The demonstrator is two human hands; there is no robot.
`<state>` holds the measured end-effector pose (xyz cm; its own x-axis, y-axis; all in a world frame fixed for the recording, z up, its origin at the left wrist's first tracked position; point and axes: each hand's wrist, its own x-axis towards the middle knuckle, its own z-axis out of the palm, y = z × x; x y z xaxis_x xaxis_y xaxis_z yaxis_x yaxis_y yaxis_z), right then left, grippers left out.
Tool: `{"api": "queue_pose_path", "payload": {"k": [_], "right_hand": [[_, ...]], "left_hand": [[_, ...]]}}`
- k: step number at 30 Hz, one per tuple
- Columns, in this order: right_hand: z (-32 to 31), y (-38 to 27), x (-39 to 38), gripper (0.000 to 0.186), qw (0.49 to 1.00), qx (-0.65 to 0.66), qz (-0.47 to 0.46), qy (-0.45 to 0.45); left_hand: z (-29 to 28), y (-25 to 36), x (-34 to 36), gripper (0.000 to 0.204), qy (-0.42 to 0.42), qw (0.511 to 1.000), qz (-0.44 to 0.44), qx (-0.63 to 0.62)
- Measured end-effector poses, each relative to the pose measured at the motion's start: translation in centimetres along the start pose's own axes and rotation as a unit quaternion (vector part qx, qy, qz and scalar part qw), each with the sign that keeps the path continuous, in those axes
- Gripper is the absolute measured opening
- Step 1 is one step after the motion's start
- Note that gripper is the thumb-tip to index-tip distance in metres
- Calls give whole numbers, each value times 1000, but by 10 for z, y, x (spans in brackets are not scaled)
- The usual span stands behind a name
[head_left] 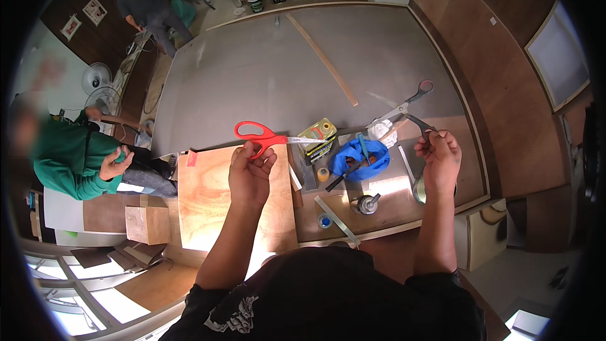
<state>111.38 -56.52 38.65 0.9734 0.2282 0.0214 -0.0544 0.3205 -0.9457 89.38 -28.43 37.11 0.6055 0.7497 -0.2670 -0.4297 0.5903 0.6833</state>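
My left hand (250,180) is closed on a pair of red-handled scissors (275,140), held by one finger loop with the blades pointing right. On the right, my right hand (440,161) grips one handle of a larger pair of scissors (401,110) with dark handles. Its blades are spread apart, and its other loop sticks up. Both pairs are held above the worktable (240,63). Below and between my hands lie a blue plastic bag (377,165) with tools in it, a yellow and black tin (315,134) and a crumpled white cloth (380,130).
A plywood panel (221,196) lies at left, near a person in green (76,158); another person (145,3) stands far left. Near me are a metal can (367,205), a blue-topped bottle (324,221) and a flat metal strip (338,220). A wooden strip (322,60) lies farther off.
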Motion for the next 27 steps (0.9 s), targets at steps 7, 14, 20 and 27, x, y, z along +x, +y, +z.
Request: {"api": "queue_pose_path", "payload": {"k": [7, 14, 20, 27], "right_hand": [[10, -5, -2, 11, 1000, -26, -9, 2], [24, -6, 9, 10, 1000, 15, -3, -13], [48, 4, 10, 12, 998, 61, -10, -6], [53, 10, 20, 8, 996, 66, 3, -60]], "left_hand": [[7, 8, 1, 12, -16, 1000, 5, -7], [14, 17, 3, 13, -26, 999, 14, -20], [1, 29, 2, 11, -50, 997, 37, -47], [-5, 39, -3, 16, -38, 995, 35, -82]]}}
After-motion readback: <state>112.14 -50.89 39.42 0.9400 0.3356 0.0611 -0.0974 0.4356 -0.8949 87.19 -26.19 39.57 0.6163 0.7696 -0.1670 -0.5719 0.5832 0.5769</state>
